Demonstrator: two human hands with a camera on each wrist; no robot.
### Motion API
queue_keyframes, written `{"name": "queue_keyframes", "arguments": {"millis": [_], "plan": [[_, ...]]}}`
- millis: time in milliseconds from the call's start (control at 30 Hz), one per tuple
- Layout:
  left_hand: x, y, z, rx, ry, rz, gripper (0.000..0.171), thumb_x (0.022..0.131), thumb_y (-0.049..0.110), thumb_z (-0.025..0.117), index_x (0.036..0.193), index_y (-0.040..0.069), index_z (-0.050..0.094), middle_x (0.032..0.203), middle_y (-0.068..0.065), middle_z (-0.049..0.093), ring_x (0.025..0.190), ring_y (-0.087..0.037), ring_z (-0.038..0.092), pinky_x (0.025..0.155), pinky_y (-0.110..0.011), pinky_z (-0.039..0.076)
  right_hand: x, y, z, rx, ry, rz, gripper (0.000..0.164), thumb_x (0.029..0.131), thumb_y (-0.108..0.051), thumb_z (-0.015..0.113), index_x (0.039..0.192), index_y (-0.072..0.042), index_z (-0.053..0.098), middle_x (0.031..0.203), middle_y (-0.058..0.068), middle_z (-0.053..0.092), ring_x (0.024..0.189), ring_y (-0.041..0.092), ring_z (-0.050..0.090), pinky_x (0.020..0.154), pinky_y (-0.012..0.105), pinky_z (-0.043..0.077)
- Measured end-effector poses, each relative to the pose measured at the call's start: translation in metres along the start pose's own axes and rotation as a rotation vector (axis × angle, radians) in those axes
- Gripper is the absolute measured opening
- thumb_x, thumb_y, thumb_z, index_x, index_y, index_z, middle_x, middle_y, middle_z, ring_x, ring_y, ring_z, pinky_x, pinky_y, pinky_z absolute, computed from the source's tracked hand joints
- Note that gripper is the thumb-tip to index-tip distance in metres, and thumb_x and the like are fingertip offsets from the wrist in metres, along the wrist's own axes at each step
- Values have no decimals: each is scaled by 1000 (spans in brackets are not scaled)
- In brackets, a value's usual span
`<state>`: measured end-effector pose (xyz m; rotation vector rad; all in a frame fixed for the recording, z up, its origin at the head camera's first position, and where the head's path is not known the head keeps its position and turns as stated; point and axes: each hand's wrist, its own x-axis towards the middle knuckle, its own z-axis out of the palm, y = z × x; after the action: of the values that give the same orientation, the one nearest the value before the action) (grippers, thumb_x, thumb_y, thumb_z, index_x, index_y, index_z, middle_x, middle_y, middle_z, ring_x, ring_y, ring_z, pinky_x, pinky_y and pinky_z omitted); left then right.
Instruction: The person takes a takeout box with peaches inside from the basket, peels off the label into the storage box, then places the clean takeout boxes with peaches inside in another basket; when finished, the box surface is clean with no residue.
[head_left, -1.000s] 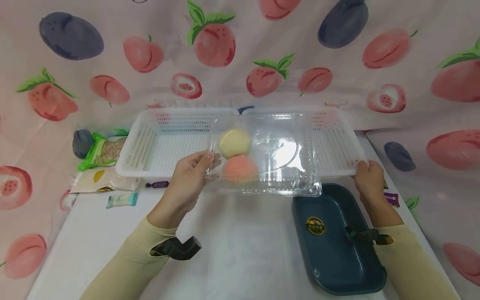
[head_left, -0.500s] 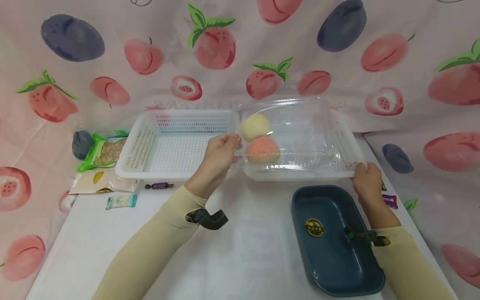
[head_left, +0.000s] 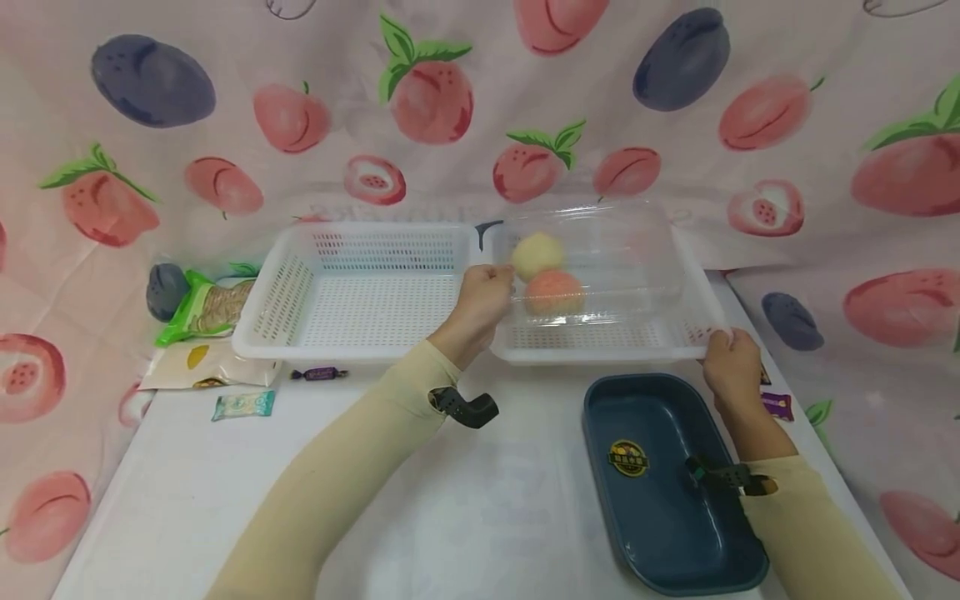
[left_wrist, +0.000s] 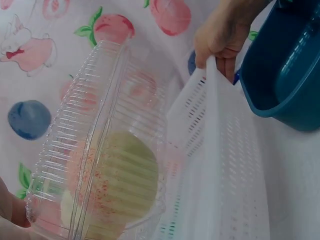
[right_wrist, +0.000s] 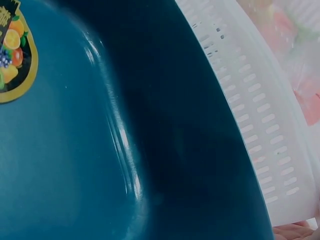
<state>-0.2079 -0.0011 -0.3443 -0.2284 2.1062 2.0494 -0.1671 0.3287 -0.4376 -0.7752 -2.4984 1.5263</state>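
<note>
A clear plastic clamshell box point(head_left: 615, 258) holds a pale yellow round item point(head_left: 537, 255) and an orange-pink one point(head_left: 554, 292), both at its left end. My left hand point(head_left: 483, 298) pinches the box's left edge; in the left wrist view the clear box point(left_wrist: 100, 130) appears tilted beside a white basket point(left_wrist: 215, 165). The box is over the right white perforated basket point(head_left: 600, 356), partly inside its outline. At that basket's front right corner, my right hand point(head_left: 732, 367) grips the rim. Only a few of its fingers point(right_wrist: 295, 231) show in the right wrist view.
A second white basket point(head_left: 352, 354) stands on the left. A blue tray point(head_left: 675, 500) with a round sticker lies at front right. Wrapped sweets point(head_left: 243, 405), a purple candy point(head_left: 319, 373), a green packet point(head_left: 206, 307) and a cream packet point(head_left: 213, 362) lie left. Fruit-patterned cloth hangs behind.
My left hand has carried the clear box rightward and back, from in front of both baskets to over the right one. My right hand has stayed on the rim.
</note>
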Motion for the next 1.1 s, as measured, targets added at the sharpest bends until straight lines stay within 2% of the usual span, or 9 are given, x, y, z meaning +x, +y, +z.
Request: {"name": "queue_keyframes", "arguments": {"millis": [67, 133, 300, 533, 700, 867, 1000, 1100], "plan": [[5, -2, 6, 1, 2, -20, 43, 113, 18, 42, 136, -15, 55, 144, -20, 53, 125, -26, 49, 108, -42, 46, 0, 1, 0, -10, 7, 0, 57, 113, -27, 21, 156, 9, 31, 157, 32, 43, 140, 44, 52, 114, 58, 46], [10, -4, 11, 3, 6, -37, 41, 113, 18, 42, 135, -15, 54, 149, -20, 51, 135, -28, 46, 117, -44, 42, 0, 2, 1, -13, 11, -4, 57, 113, -26, 21, 155, 10, 31, 156, 33, 43, 139, 45, 52, 114, 59, 46], [19, -10, 21, 14, 8, -82, 41, 112, 16, 43, 142, -12, 47, 157, -23, 44, 152, -37, 35, 129, -52, 28, 1, 3, 1, 3, 5, -7, 57, 112, -25, 22, 155, 12, 31, 157, 33, 41, 141, 46, 50, 115, 60, 44], [31, -20, 29, 68, 40, -137, 43, 109, 13, 49, 146, -10, 46, 150, -22, 50, 142, -35, 46, 123, -50, 39, 1, 1, 2, 1, 10, -6, 56, 113, -25, 21, 154, 12, 31, 156, 33, 43, 140, 45, 51, 115, 60, 45], [39, -27, 29, 120, 63, -187, 54, 109, 14, 49, 156, -6, 33, 156, -24, 44, 147, -37, 42, 125, -50, 36, 0, 0, 4, 7, 19, -3, 56, 112, -25, 22, 154, 11, 33, 155, 33, 44, 138, 44, 52, 114, 59, 46], [44, -32, 32, 145, 71, -212, 55, 109, 14, 46, 158, -5, 31, 160, -23, 40, 151, -36, 38, 127, -49, 33, -1, 0, 4, 12, 23, -4, 56, 113, -26, 22, 155, 10, 32, 157, 33, 42, 141, 46, 51, 115, 60, 43], [46, -32, 35, 159, 61, -234, 54, 108, 11, 45, 158, -4, 31, 155, -20, 46, 140, -32, 47, 121, -46, 42, 0, 0, 4, 7, 29, -6, 56, 114, -28, 23, 155, 9, 31, 158, 32, 42, 142, 46, 50, 115, 60, 43], [47, -32, 37, 182, 50, -255, 54, 108, 11, 45, 159, -3, 31, 148, -18, 50, 125, -29, 52, 110, -43, 49, 0, 1, 4, 15, 29, -9, 56, 114, -28, 23, 156, 9, 31, 158, 32, 42, 142, 46, 50, 115, 60, 42]]}}
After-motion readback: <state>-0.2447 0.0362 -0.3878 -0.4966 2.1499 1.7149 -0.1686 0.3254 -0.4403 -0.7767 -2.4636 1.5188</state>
